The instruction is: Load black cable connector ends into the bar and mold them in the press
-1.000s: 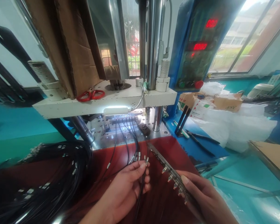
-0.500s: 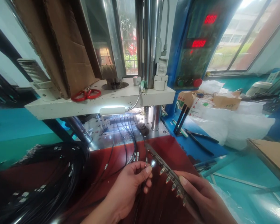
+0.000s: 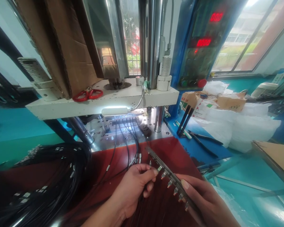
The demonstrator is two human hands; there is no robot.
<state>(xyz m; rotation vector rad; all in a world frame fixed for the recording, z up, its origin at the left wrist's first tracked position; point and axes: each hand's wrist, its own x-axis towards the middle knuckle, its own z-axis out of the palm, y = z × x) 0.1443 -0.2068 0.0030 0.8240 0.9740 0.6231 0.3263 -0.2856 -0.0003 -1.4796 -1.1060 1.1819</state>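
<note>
My right hand [image 3: 198, 195] grips a long dark metal strip [image 3: 167, 170] that slants from upper left to lower right. Several small metal connectors [image 3: 175, 190] stick out along its lower edge. A small metal connector [image 3: 159, 169] is pinched between thumb and finger of my left hand [image 3: 140, 181], at the strip's lower edge near its upper end. Beside it another metal tip [image 3: 150, 163] shows above my left fingers. Black cables [image 3: 134, 138] run from the lit press bed [image 3: 101, 135] toward the red-brown table [image 3: 165, 151]. Whether the pinched connector sits in the strip cannot be made out.
A bundle of black cables [image 3: 78, 170] lies to the left. Red-handled scissors [image 3: 88, 94] rest on the white press plate [image 3: 132, 97], with a lit lamp [image 3: 115, 111] below. Black-handled pliers [image 3: 204, 142] lie on the blue shelf [image 3: 194, 149] at right, near plastic bags [image 3: 251, 123].
My left hand has moved slightly right, bringing the pinched connector from just off the strip up to its edge. My right hand still holds the strip in nearly the same place.
</note>
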